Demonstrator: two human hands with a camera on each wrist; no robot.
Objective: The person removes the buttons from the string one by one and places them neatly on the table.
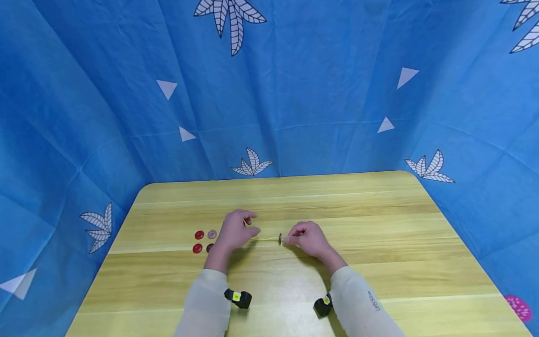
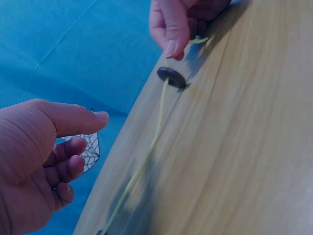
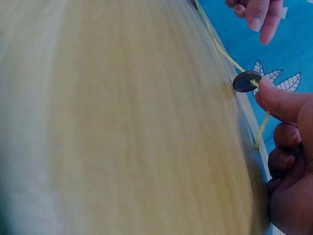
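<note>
A dark round button (image 1: 280, 239) stands on edge, threaded on a thin yellow cord (image 2: 159, 122). My right hand (image 1: 310, 239) pinches the cord between thumb and index finger, right beside the button (image 3: 246, 82); a short cord end dangles below these fingers. To the left, my left hand (image 1: 236, 229) hovers with its thumb and fingers parted, holding nothing. In the left wrist view the cord runs past this hand (image 2: 34, 161) without touching it, down to the frame's bottom edge, where a small dark piece barely shows.
Several loose buttons lie left of my left hand: a red one (image 1: 199, 234), a pink one (image 1: 212, 234), another red one (image 1: 197, 248) and a dark red one (image 1: 209, 248) partly hidden by the wrist. Beyond the wooden table (image 1: 379, 201) hangs a blue patterned cloth (image 1: 311, 93).
</note>
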